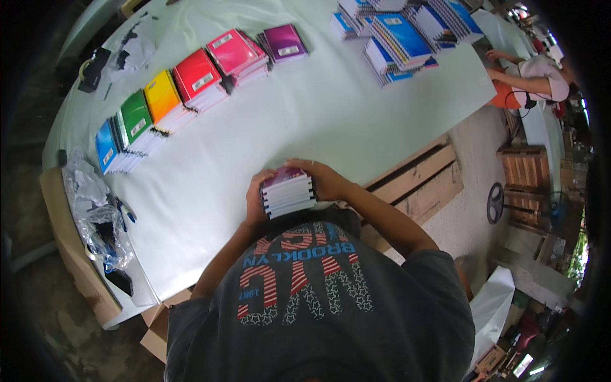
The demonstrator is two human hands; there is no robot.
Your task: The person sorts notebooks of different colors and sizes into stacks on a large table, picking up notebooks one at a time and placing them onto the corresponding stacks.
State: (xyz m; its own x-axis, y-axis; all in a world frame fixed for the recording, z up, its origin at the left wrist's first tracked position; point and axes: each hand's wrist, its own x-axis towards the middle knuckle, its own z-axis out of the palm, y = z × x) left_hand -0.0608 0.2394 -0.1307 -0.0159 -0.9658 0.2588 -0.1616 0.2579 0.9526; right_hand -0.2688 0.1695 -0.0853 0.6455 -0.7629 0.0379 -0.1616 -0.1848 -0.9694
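Observation:
A small stack of spiral notebooks [287, 193] with a purple cover on top is held against my chest at the near edge of the pale table [305, 114]. My left hand [256, 197] grips its left side. My right hand [321, 178] wraps over its top and right side. Both forearms come up from the lower edge over my dark printed shirt.
Notebook piles line the table's far side: blue [106, 148], green [135, 118], yellow [163, 97], red [198, 77], pink [237, 54], purple [284, 42]. Blue-covered piles [401, 35] lie at the back right. Crumpled plastic wrap [95, 210] sits left. Wooden pallets [420, 181] and another person [531, 76] are on the right.

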